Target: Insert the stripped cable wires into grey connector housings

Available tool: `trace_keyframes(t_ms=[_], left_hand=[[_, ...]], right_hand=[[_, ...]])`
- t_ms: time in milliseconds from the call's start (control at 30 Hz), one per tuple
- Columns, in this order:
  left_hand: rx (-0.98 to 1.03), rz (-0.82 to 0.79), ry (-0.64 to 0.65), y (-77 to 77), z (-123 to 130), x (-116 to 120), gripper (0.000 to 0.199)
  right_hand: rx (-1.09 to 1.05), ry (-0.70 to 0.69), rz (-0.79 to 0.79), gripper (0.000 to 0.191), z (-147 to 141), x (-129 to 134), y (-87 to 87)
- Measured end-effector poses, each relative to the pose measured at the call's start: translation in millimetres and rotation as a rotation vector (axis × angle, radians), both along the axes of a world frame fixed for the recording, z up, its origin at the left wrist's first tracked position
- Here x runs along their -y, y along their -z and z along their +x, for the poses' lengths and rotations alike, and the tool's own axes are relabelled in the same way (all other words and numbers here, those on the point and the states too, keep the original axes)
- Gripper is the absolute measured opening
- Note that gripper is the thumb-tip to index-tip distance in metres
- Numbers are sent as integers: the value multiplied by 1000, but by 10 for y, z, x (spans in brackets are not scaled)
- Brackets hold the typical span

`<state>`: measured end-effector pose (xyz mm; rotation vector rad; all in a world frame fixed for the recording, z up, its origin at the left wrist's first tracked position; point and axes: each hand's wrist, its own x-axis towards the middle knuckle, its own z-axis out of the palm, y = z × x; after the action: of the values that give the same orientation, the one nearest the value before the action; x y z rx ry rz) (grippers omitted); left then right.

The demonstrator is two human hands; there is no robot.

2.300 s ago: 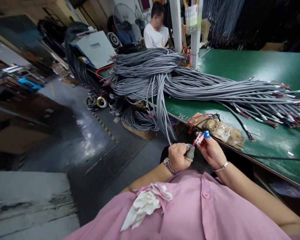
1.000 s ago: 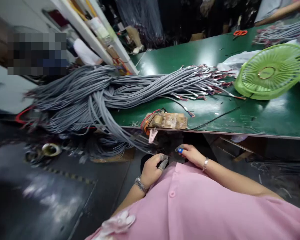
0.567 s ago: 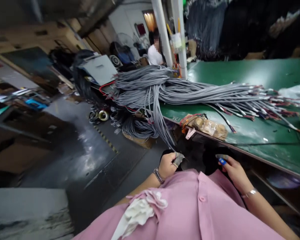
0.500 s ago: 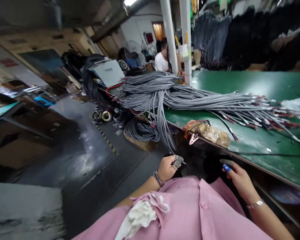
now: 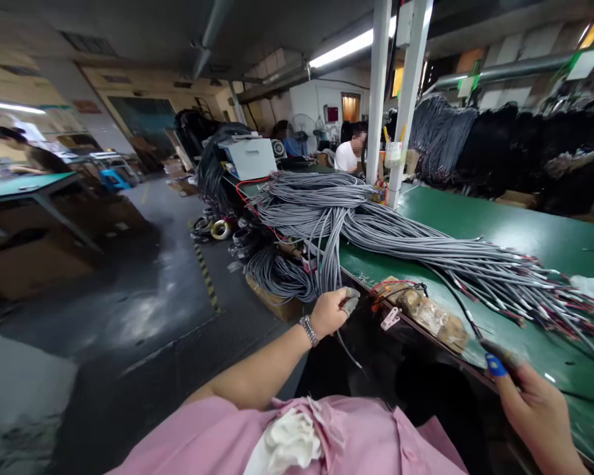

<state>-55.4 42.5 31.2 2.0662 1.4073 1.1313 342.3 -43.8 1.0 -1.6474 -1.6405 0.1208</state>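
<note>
In the head view, the left hand [image 5: 330, 313] has its fingers curled together beside the hanging part of the gray cables [image 5: 327, 214], heaped across the green counter [image 5: 475, 214]. The right hand [image 5: 534, 399] reaches the dark cable [image 5: 458, 300] by the counter's edge; whether its fingers clamp it, I cannot tell. A pink clip [image 5: 391, 318] sits between the hands.

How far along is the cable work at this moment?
Probably partway. Looks done: the gray cables fanned across the green table, many with white bands near their ends. In hand: the right hand is at the end of a dark cable; the left hand's grip is unclear. Possibly left: the strands hanging over the edge.
</note>
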Motion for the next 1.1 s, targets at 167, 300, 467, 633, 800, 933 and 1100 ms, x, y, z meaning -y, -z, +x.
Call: trace_keyframes(t_ms=[167, 300, 467, 633, 800, 933, 1100], left_hand=[[-109, 71, -1, -114, 76, -416, 24], [-175, 122, 66, -11, 244, -752, 26], [-191, 90, 77, 287, 523, -1097, 31], [-134, -6, 135, 385, 526, -1231, 44], [-116, -19, 182, 380, 472, -1214, 49], [-181, 10, 164, 376, 489, -1186, 50], [-205, 33, 176, 370, 481, -1174, 51]], right_hand=[[117, 47, -63, 36, 280, -273, 73], [62, 53, -60, 33, 214, -278, 37], [113, 88, -36, 26, 47, -227, -44], [99, 79, -74, 28, -5, -239, -56], [11, 67, -76, 34, 6, -266, -46], [-17, 67, -67, 34, 9, -274, -14], [-24, 79, -59, 34, 14, -284, 9]])
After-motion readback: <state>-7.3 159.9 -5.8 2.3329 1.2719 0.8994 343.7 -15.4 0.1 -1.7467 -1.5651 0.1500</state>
